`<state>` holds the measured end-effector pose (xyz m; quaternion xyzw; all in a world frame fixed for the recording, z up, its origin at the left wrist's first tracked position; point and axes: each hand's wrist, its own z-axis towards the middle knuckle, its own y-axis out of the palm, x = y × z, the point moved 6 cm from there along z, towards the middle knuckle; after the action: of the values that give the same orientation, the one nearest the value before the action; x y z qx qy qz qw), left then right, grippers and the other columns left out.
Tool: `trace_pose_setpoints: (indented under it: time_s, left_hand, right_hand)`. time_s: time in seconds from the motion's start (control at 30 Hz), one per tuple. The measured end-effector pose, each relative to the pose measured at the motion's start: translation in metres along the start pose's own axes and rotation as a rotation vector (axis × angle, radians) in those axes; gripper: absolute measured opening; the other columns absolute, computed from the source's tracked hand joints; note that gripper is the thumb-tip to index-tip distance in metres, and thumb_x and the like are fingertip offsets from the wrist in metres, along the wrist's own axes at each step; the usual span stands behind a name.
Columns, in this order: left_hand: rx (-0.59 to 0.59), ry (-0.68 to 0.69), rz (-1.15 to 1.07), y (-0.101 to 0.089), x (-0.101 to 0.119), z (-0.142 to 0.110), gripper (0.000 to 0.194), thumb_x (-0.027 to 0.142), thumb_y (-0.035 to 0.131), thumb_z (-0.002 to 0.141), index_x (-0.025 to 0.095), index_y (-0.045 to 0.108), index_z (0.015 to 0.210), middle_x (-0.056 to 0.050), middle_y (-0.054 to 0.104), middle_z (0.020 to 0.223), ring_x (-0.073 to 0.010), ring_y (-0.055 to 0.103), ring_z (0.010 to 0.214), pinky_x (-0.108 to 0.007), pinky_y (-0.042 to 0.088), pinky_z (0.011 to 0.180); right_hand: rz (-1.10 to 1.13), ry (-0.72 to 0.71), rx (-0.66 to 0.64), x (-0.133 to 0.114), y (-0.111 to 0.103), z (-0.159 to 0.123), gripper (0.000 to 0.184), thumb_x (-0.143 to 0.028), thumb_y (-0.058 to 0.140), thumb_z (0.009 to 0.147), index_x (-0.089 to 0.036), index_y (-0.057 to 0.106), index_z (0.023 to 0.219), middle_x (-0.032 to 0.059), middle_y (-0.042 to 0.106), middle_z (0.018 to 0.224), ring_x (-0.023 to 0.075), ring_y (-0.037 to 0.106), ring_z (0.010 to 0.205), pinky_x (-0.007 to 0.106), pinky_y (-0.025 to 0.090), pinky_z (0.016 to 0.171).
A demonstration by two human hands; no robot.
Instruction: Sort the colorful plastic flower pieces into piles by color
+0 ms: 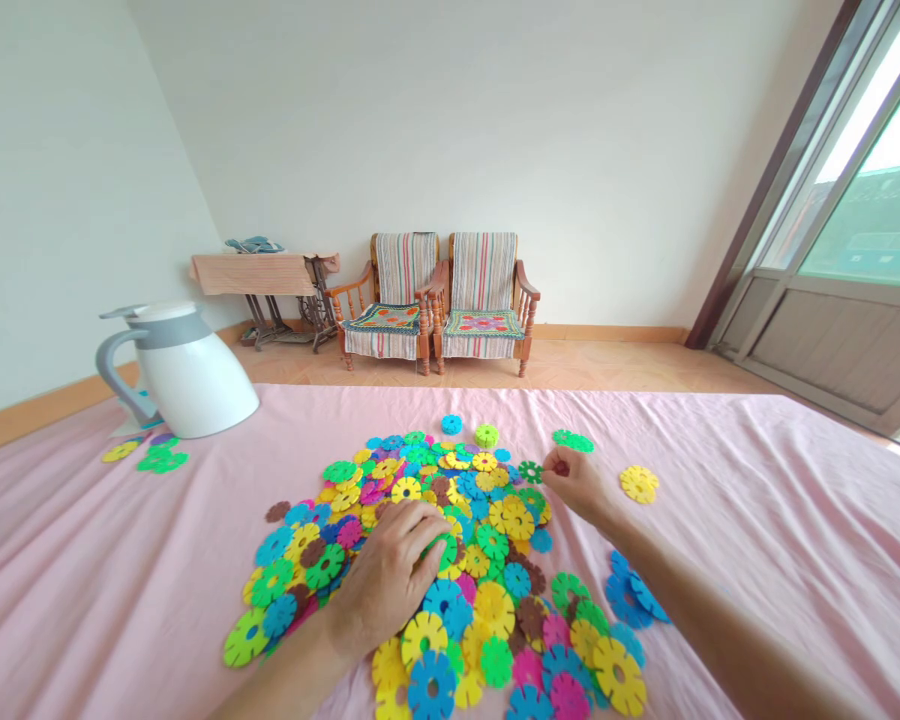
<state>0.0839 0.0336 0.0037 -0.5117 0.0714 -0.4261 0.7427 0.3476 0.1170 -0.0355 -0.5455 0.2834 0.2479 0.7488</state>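
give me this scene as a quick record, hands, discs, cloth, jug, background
left hand: over the pile, fingers beside a green disc; grip unclear
right hand: fingertips at the edge of a dark green disc; grip unclear
pile: notched discs, mixed yellow, blue, green, pink, brown
set apart: blue disc stack, lime disc stack, yellow discs
cloth: pink, creased
jug: white and grey, upright, far left
background: two wooden armchairs with striped covers, door at right
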Motion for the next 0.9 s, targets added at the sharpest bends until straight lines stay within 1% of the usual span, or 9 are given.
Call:
trace_pose_setpoints:
  time_s: [0.13, 0.23, 0.3, 0.43, 0.53, 0.6, 0.67, 0.77, 0.9]
  left_hand:
    - [0.006, 0.001, -0.002, 0.0, 0.0, -0.001, 0.018, 0.017, 0.048, 0.091, 0.023, 0.062, 0.101, -0.004, 0.061, 0.098, -0.0188, 0.057, 0.095, -0.036, 0.048, 0.086]
    - [0.018, 0.003, -0.004, -0.001, 0.0, -0.001, 0.019, 0.017, 0.049, 0.091, 0.023, 0.063, 0.101, -0.004, 0.061, 0.098, -0.0182, 0.057, 0.094, -0.034, 0.049, 0.085]
    - [0.022, 0.006, -0.003, -0.002, 0.0, 0.0, 0.018, 0.017, 0.049, 0.091, 0.023, 0.063, 0.101, -0.004, 0.061, 0.097, -0.0183, 0.057, 0.093, -0.034, 0.049, 0.085]
    - [0.032, 0.013, 0.008, -0.002, 0.001, 0.001, 0.018, 0.018, 0.049, 0.091, 0.022, 0.063, 0.1, -0.005, 0.062, 0.097, -0.019, 0.057, 0.093, -0.035, 0.049, 0.084]
    - [0.043, 0.019, 0.012, -0.002, 0.001, 0.001, 0.018, 0.017, 0.049, 0.09, 0.022, 0.063, 0.099, -0.005, 0.062, 0.097, -0.019, 0.058, 0.093, -0.035, 0.049, 0.085]
    - [0.05, 0.025, 0.011, -0.002, 0.001, 0.001, 0.018, 0.017, 0.049, 0.09, 0.023, 0.063, 0.099, -0.005, 0.062, 0.097, -0.0187, 0.058, 0.093, -0.035, 0.05, 0.085]
    - [0.052, 0.027, 0.01, -0.003, 0.001, 0.001, 0.018, 0.017, 0.049, 0.09, 0.023, 0.064, 0.099, -0.005, 0.062, 0.097, -0.0185, 0.058, 0.093, -0.034, 0.05, 0.085]
    - [0.044, 0.02, 0.005, -0.002, 0.001, 0.0, 0.018, 0.017, 0.049, 0.09, 0.023, 0.063, 0.099, -0.005, 0.062, 0.096, -0.0185, 0.058, 0.093, -0.034, 0.05, 0.084]
    - [0.032, 0.016, 0.005, -0.002, 0.0, 0.001, 0.018, 0.017, 0.048, 0.09, 0.022, 0.063, 0.099, -0.005, 0.062, 0.097, -0.0188, 0.058, 0.094, -0.035, 0.05, 0.085]
  right_hand:
    - [-0.014, 0.114, 0.131, 0.026, -0.03, 0.011, 0.007, -0.023, 0.052, 0.065, -0.019, 0.056, 0.064, 0.001, 0.061, 0.058, 0.0155, 0.057, 0.053, 0.024, 0.038, 0.048]
    - [-0.018, 0.142, 0.19, 0.035, -0.042, 0.012, 0.016, -0.026, 0.05, 0.069, -0.015, 0.061, 0.077, 0.007, 0.067, 0.072, 0.0175, 0.06, 0.058, 0.027, 0.042, 0.052]
    - [-0.011, 0.102, 0.164, 0.031, -0.038, 0.007, 0.019, -0.028, 0.05, 0.072, -0.015, 0.062, 0.08, 0.0081, 0.068, 0.078, 0.0178, 0.061, 0.06, 0.029, 0.045, 0.056]
    - [0.032, -0.066, -0.023, 0.005, -0.012, -0.011, 0.018, -0.022, 0.051, 0.072, -0.019, 0.067, 0.077, 0.0031, 0.068, 0.074, 0.0166, 0.062, 0.067, 0.028, 0.048, 0.066]
    - [0.036, -0.147, -0.13, -0.011, 0.003, -0.024, 0.024, -0.018, 0.056, 0.067, -0.021, 0.071, 0.086, 0.0028, 0.067, 0.079, 0.0165, 0.061, 0.071, 0.029, 0.048, 0.071]
    - [0.022, -0.165, -0.169, -0.016, 0.006, -0.028, 0.026, -0.017, 0.06, 0.064, -0.021, 0.071, 0.087, 0.0027, 0.065, 0.079, 0.0173, 0.059, 0.073, 0.03, 0.048, 0.073]
    - [0.013, -0.162, -0.194, -0.018, 0.006, -0.029, 0.022, -0.018, 0.062, 0.063, -0.02, 0.07, 0.084, 0.002, 0.063, 0.078, 0.0171, 0.058, 0.074, 0.03, 0.047, 0.072]
    - [0.018, -0.136, -0.209, -0.018, 0.004, -0.03, 0.019, -0.019, 0.064, 0.062, -0.019, 0.065, 0.081, 0.0008, 0.06, 0.079, 0.0151, 0.056, 0.071, 0.027, 0.046, 0.066]
    - [0.061, -0.126, -0.221, -0.017, 0.004, -0.031, 0.017, -0.018, 0.065, 0.061, -0.019, 0.057, 0.076, -0.0028, 0.057, 0.068, 0.0126, 0.053, 0.063, 0.023, 0.043, 0.058]
